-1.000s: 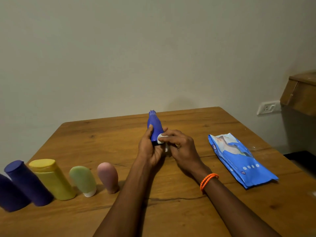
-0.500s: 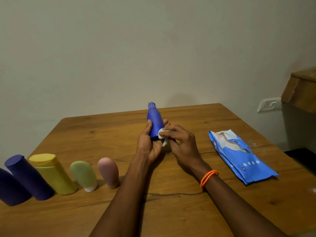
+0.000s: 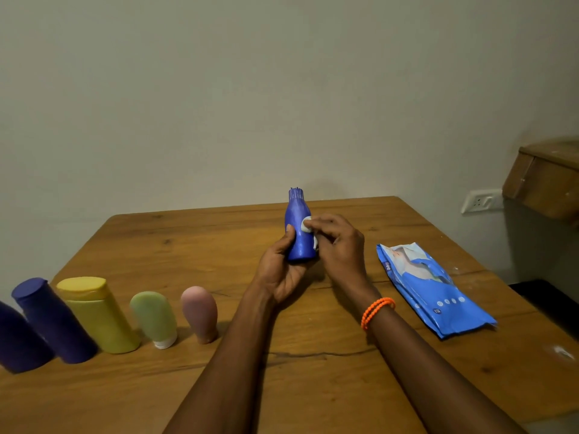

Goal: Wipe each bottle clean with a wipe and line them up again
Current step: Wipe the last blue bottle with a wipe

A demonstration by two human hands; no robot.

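Over the wooden table (image 3: pixel 313 386), at twelve o'clock from the person, the left hand (image 3: pixel 282 270) grips the upright blue bottle (image 3: pixel 299 233) low. The right hand (image 3: pixel 338 242) pinches a white wipe (image 3: pixel 306 223) against its side; rotating it should cover every face.

A blue bottle (image 3: pixel 299 233) is standing upright above the surface (image 3: pixel 313 371), a small white wipe (image 3: pixel 306 223) pressing against its side; five other bottles (image 3: pixel 100 317) are lining up at left.

Head-worn view, forward-down over table (image 3: pixel 194 380)
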